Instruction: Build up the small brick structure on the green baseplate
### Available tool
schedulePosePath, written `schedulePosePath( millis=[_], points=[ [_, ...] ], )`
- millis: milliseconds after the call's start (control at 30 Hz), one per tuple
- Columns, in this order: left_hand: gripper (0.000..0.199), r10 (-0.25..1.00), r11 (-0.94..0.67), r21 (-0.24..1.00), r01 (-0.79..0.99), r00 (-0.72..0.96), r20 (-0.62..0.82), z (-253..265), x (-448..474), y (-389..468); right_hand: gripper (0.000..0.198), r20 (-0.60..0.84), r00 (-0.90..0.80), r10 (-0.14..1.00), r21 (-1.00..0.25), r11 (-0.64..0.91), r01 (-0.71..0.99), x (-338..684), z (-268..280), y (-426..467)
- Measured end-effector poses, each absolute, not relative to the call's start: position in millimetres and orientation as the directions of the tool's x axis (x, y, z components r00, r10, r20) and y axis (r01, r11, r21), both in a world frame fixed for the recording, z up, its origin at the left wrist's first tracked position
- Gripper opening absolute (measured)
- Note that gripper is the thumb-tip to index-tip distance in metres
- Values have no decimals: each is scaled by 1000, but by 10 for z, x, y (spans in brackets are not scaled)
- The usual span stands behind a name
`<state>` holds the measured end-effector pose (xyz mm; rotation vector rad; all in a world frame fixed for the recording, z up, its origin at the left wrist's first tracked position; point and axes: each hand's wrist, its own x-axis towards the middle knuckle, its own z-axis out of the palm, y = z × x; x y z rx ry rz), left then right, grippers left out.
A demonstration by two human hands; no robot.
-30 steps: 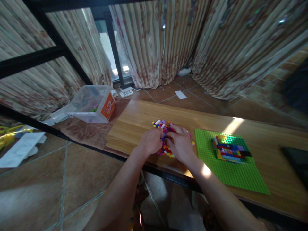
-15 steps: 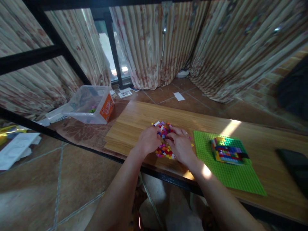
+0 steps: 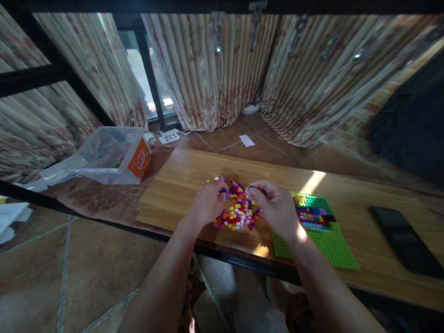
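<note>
A loose pile of small colourful toy bricks [image 3: 239, 215] is spread on the wooden tabletop between my hands. My left hand [image 3: 206, 203] rests at the pile's left side with its fingers curled inward; blue and purple show at the fingertips, but what they hold is unclear. Over the pile's right side, my right hand [image 3: 275, 203] pinches a small toy brick [image 3: 249, 189], whitish with dark blue beside it. Behind that wrist lies a green baseplate [image 3: 333, 252], carrying a multicoloured brick structure [image 3: 314, 217] that my hand partly covers.
A black phone [image 3: 404, 240] lies at the table's right. Left of the wooden board [image 3: 166, 185] stands a clear plastic bin [image 3: 104, 173] with an orange label and a few pieces inside. Black metal bars [image 3: 79, 104] frame the left side; curtains [image 3: 204, 78] hang behind.
My hands have drawn apart, uncovering more of the pile, which is spread wider. The right hand has risen rightward into a pinch. The view has shifted right, bringing the phone fully in.
</note>
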<state>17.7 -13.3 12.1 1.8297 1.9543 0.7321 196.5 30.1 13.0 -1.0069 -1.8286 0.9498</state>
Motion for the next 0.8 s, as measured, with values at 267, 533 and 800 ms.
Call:
schedulePosePath(
  millis=[267,533,800],
  points=[
    [19,988,-120,651,749,29,149,136,325,-79,20,257,-57,965,-940,263,216,2803,492,517],
    [21,982,-182,726,663,90,163,95,633,9,23,139,-169,976,-898,196,394,3424,548,600],
    [18,982,-190,780,597,131,138,15,962,81,16,38,-192,981,-862,129,490,3663,523,616]
  ],
)
